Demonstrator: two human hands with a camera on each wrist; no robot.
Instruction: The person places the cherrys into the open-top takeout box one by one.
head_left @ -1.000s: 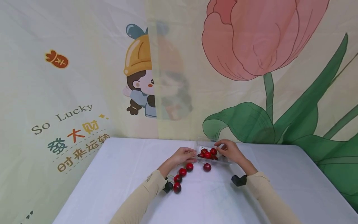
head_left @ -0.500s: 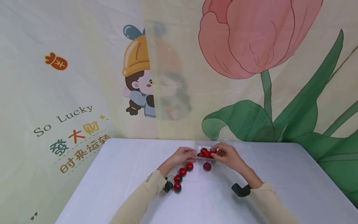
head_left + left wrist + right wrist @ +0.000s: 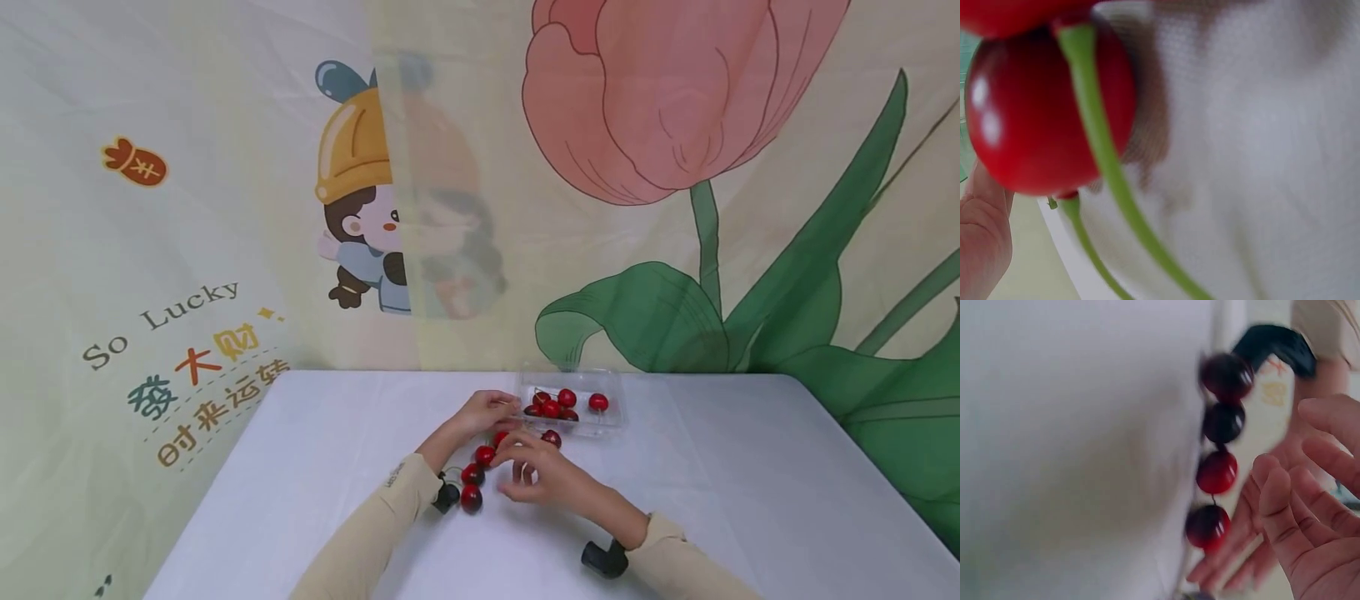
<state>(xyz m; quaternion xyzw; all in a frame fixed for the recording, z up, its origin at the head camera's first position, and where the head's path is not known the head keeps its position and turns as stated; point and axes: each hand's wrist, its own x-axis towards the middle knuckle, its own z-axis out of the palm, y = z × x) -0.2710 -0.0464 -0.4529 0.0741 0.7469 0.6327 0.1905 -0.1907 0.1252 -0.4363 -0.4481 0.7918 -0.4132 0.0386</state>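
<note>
My left hand [image 3: 483,414] grips the left edge of a clear plastic box [image 3: 611,427] near the table's far side. Several red cherries [image 3: 551,408] lie bunched in the box's left part, and one cherry [image 3: 598,402] sits apart at its right. My right hand [image 3: 551,475] is in front of the box, fingers loosely bent, holding nothing. Its fingertips are near a slanting row of cherries [image 3: 472,475] beside my left wrist; the hand partly covers the farthest one. A darker cherry [image 3: 552,438] lies just outside the box's front edge. Green stems [image 3: 1104,156] show close up in the left wrist view.
A white cloth covers the table [image 3: 750,483]. Behind it hangs a printed curtain [image 3: 465,350] with a tulip and a cartoon figure. A black wrist camera [image 3: 604,559] sits at my right cuff, another black camera [image 3: 447,497] beside the cherry row.
My right hand has withdrawn from the box and moved toward me and left, to the cherry row. A separate cherry now shows at the box's right. My left hand stays at the box edge.
</note>
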